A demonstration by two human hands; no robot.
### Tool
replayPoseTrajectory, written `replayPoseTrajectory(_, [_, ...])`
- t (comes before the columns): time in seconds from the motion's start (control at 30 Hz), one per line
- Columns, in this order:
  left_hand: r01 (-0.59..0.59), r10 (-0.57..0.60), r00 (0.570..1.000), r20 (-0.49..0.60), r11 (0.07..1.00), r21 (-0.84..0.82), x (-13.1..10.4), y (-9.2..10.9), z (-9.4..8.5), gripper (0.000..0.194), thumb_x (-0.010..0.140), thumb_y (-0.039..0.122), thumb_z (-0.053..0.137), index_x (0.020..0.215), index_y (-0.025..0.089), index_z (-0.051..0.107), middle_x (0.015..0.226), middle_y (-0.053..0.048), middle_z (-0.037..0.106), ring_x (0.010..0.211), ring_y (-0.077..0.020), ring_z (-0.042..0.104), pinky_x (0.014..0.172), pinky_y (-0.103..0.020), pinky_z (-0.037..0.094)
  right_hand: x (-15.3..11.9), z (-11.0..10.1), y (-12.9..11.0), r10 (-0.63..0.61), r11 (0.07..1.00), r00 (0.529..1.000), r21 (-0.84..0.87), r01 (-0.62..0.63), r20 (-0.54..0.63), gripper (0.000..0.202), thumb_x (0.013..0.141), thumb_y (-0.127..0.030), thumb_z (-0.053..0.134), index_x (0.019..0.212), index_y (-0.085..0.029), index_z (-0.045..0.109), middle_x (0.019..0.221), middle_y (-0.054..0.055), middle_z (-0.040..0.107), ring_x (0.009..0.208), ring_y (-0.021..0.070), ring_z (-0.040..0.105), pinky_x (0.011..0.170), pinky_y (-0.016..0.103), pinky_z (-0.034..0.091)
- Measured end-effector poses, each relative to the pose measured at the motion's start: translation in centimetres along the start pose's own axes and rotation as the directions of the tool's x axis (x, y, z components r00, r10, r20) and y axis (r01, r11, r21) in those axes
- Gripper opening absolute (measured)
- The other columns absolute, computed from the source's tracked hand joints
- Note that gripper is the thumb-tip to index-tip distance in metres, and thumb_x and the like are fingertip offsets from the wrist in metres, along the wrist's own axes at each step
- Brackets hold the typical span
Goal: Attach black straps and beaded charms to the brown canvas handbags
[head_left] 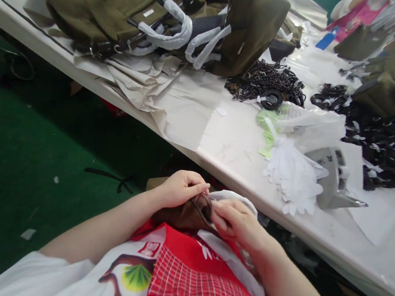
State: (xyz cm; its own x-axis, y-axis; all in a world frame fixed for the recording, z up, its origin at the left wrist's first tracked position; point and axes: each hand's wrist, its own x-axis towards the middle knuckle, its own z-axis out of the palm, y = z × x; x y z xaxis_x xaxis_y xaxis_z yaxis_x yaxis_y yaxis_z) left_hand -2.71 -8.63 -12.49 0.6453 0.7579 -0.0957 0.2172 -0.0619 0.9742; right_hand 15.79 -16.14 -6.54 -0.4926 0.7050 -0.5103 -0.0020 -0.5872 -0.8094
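A brownish bag rests against my lap, below the table's front edge, with a zipped opening facing up. My left hand is closed in a pinch on the bag's edge near the end of the zipper. On the other side of the opening, the fingers of my right hand are closed on the bag's rim; their tips are partly hidden. White-wrapped handles of the bag curve behind and below my right hand.
Olive bags with wrapped handles lie on the white table, above beige paper. To the right are black chains, white tags, a grey metal-tipped tool and coiled black straps.
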Motion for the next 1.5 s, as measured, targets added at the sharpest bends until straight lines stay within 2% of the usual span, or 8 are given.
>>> replayPoseTrajectory(0.07, [0.0,0.0,1.0,-0.001,1.0,-0.02,0.0,-0.1,0.0,0.034,0.089,0.038,0.055,0.078,0.012,0.075,0.079,-0.007,0.071,0.069,-0.0138,0.064,0.063,-0.022,0.047,1.4,0.3,1.6,0.064,0.992,0.998,0.109,-0.061,-0.026,0.045,0.087,-0.047,0.047,0.051,-0.021,0.043,0.036,-0.008,0.026,0.032,0.0063,0.016,0.034,0.023,0.008])
replayPoseTrajectory(0.17, [-0.016,0.016,1.0,0.012,0.999,-0.035,0.0,-0.2,0.0,0.035,0.09,0.038,0.055,0.078,0.012,0.075,0.078,-0.007,0.07,0.069,-0.0141,0.064,0.064,-0.022,0.048,2.6,0.4,2.6,0.073,0.985,0.994,0.162,-0.059,-0.08,0.033,0.081,-0.035,0.052,0.053,-0.02,0.044,0.041,-0.007,0.025,0.037,0.0063,0.015,0.038,0.024,0.006])
replayPoseTrajectory(0.37, [-0.063,0.063,0.998,0.005,0.998,0.024,-0.2,0.2,0.0,0.035,0.092,0.035,0.05,0.078,0.014,0.075,0.08,-0.007,0.071,0.075,-0.0153,0.065,0.071,-0.024,0.049,2.5,0.3,2.1,0.108,0.983,0.992,0.158,-0.095,-0.071,0.028,0.082,-0.035,0.051,0.058,-0.021,0.05,0.042,-0.008,0.026,0.037,0.0066,0.016,0.038,0.024,0.008])
replayPoseTrajectory(0.67, [-0.107,0.109,0.994,-0.011,0.988,0.113,-0.4,0.7,0.2,0.032,0.092,0.031,0.049,0.078,0.016,0.074,0.084,-0.006,0.07,0.076,-0.0148,0.064,0.071,-0.024,0.049,2.8,0.3,0.8,0.246,0.936,0.969,0.264,-0.231,-0.026,0.025,0.074,-0.029,0.057,0.055,-0.02,0.043,0.041,-0.008,0.024,0.037,0.0048,0.013,0.038,0.024,0.004])
replayPoseTrajectory(0.93, [-0.198,0.192,0.98,0.054,0.969,0.147,-1.2,1.1,-0.4,0.026,0.083,0.013,0.049,0.091,0.017,0.073,0.096,-0.008,0.07,0.091,-0.0177,0.063,0.086,-0.029,0.051,3.2,0.0,0.7,0.28,0.912,0.96,0.308,-0.269,0.01,0.023,0.075,-0.03,0.057,0.059,-0.02,0.044,0.042,-0.009,0.025,0.036,0.0041,0.014,0.038,0.023,0.004])
replayPoseTrajectory(1.17, [-0.119,0.133,0.988,-0.079,0.98,0.161,-1.1,0.3,0.0,0.019,0.086,0.02,0.056,0.079,0.018,0.074,0.087,-0.006,0.071,0.084,-0.0168,0.065,0.08,-0.028,0.052,4.5,-0.5,1.9,0.273,0.868,0.961,0.418,-0.27,0.053,0.014,0.075,-0.025,0.051,0.064,-0.02,0.044,0.04,-0.01,0.026,0.035,0.005,0.013,0.035,0.018,0.011])
replayPoseTrajectory(1.37, [-0.102,0.164,0.972,-0.17,0.942,0.321,-1.7,0.6,0.4,0.024,0.089,0.026,0.053,0.074,0.021,0.071,0.082,-0.005,0.068,0.077,-0.017,0.064,0.071,-0.027,0.052,5.0,-1.1,2.9,0.194,0.939,0.975,0.268,-0.217,0.109,0.021,0.078,-0.039,0.057,0.071,-0.02,0.064,0.036,-0.011,0.025,0.028,0.0059,0.017,0.032,0.019,0.018])
replayPoseTrajectory(1.5, [-0.123,0.211,0.953,-0.215,0.924,0.363,-1.7,0.0,0.2,0.027,0.09,0.03,0.053,0.067,0.021,0.065,0.076,-0.004,0.065,0.073,-0.0172,0.063,0.067,-0.027,0.05,3.9,-1.4,2.7,0.121,0.991,0.991,-0.046,-0.124,-0.056,0.025,0.08,-0.046,0.053,0.076,-0.025,0.066,0.04,-0.009,0.037,0.029,0.0096,0.035,0.034,0.021,0.026])
